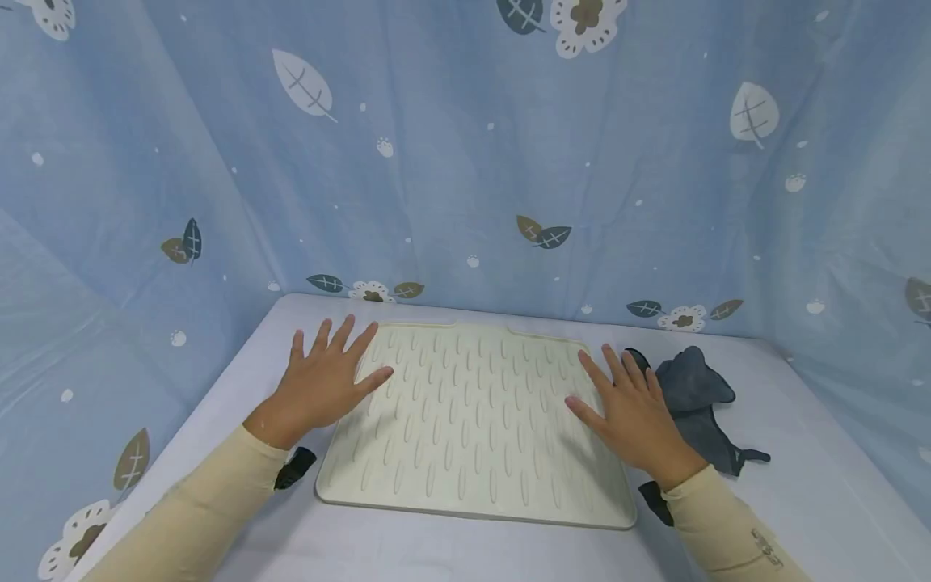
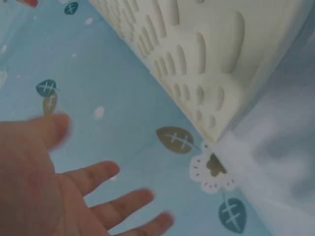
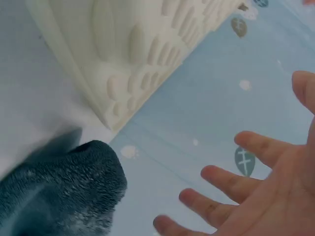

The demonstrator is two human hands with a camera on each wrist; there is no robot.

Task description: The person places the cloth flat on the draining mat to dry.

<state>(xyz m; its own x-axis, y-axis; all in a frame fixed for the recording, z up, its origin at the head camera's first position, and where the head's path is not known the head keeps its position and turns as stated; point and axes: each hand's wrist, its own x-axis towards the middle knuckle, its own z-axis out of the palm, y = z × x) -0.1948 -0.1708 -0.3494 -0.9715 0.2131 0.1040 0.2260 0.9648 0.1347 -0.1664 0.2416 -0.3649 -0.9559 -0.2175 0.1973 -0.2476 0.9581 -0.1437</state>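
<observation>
A cream mat [image 1: 465, 420] with rows of raised oval ridges lies flat on the white table. Over its left edge my left hand [image 1: 320, 384] is spread, fingers straight and apart, holding nothing. My right hand [image 1: 633, 412] hovers by the right edge in the same way, its palm bare in the right wrist view. Just beyond those fingers sits a crumpled dark grey-blue cloth [image 1: 694, 384] with a strap-like loop; its fuzzy surface shows close up in the right wrist view, near the mat's corner.
Blue curtain fabric [image 1: 465, 162] printed with leaves and flowers hangs behind and at both sides of the white tabletop [image 1: 429, 550]. Dark bands [image 1: 294, 469] sit at the wrists beside the beige sleeves.
</observation>
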